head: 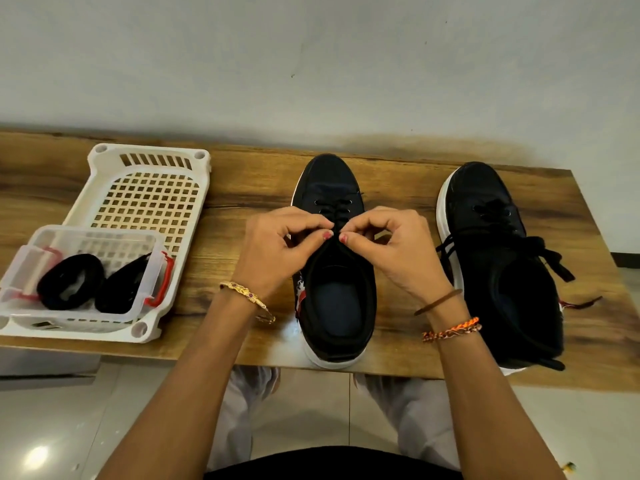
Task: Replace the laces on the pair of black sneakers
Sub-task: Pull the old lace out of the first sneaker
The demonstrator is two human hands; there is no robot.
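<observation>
Both hands working over middle sneaker (334, 258) on bench (242, 188). Left hand (277, 251) and right hand (394, 251) each pinching lace (337, 216) above tongue, likely keeping tension even. Second sneaker (498, 265) sitting right of it, laces hanging loose. Box (86, 271) holding black lace coils sitting left, within reach.

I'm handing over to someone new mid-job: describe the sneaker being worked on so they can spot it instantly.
On the wooden table, right of the white basket, stand two black sneakers. It is the middle sneaker, where the left hand and right hand pinch its lace. Unlike the right sneaker, no loose lace ends trail over its side.
</observation>
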